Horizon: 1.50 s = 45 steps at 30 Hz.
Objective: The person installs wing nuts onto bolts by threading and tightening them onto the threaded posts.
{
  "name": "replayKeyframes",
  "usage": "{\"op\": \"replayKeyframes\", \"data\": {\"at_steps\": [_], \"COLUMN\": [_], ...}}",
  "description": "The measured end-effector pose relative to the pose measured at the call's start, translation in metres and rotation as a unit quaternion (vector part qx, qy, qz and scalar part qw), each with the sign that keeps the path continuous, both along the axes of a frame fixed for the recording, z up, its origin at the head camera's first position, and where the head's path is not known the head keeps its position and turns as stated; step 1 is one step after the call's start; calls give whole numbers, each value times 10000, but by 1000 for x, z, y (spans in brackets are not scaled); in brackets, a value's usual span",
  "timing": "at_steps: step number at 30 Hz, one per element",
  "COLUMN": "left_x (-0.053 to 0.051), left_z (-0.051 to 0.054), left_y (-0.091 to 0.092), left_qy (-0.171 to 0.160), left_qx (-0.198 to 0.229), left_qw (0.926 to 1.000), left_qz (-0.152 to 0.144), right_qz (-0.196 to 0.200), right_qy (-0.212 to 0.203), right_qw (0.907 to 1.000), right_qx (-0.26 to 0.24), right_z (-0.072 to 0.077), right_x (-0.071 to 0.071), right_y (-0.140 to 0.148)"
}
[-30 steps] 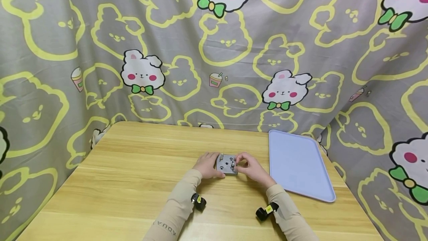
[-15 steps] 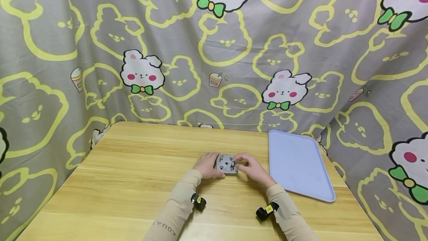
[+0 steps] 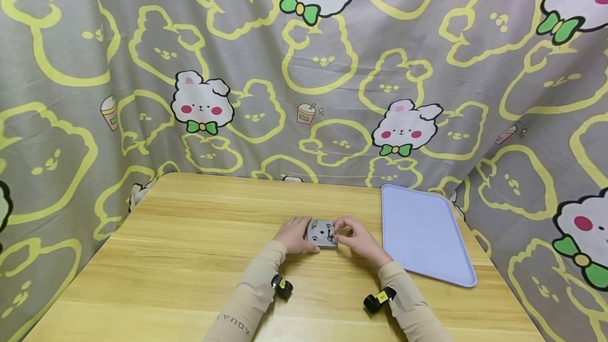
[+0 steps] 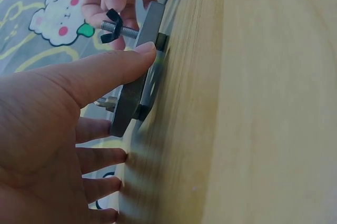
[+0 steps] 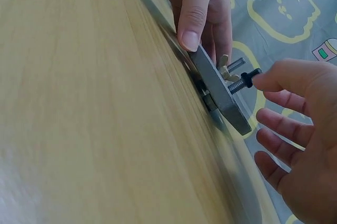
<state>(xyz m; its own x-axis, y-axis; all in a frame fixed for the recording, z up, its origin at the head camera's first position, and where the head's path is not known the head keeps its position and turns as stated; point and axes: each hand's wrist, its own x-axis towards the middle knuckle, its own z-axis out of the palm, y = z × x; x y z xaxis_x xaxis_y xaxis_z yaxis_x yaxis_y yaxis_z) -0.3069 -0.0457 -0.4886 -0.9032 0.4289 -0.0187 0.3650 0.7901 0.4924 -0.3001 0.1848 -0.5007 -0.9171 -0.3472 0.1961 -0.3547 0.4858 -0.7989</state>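
Note:
A square grey metal plate [image 3: 321, 236] with holes lies on the table, standing slightly off it on short feet. My left hand [image 3: 293, 235] holds its left side, the thumb [image 4: 118, 69] along the near edge. Two threaded bolts rise from the plate. One carries a black wing nut [image 4: 112, 26], the other a brass-coloured wing nut [image 5: 227, 70]. At the black wing nut, my right hand [image 3: 357, 237] has thumb and index finger around it, with the thumb tip touching it in the right wrist view. The other right fingers are bent and apart from the plate.
A pale blue tray [image 3: 427, 234] lies to the right of my right hand. The wooden table [image 3: 190, 247] extends around the plate, with a patterned curtain [image 3: 266, 67] behind it. Each forearm wears a black wrist camera, left [image 3: 282, 286] and right [image 3: 378, 300].
My right fingers shift slightly around the black wing nut, and its wings stand at a different angle. The left hand and the plate stay in place.

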Motion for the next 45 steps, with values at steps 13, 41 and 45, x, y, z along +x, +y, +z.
{"op": "replayKeyframes", "data": {"at_steps": [13, 41, 45], "left_x": [-2, 0, -1], "left_z": [-3, -1, -1], "left_y": [0, 0, 0], "left_qy": [19, 19, 1], "left_qx": [-74, -47, -33], "left_qw": [10000, 10000, 10000], "left_qz": [4, 19, 23], "right_qz": [174, 166, 27], "right_qy": [165, 143, 93], "right_qw": [9997, 9996, 9998], "right_qx": [102, 175, 184], "right_z": [1, 0, 0], "right_x": [1, 1, 1], "right_y": [0, 1, 0]}}
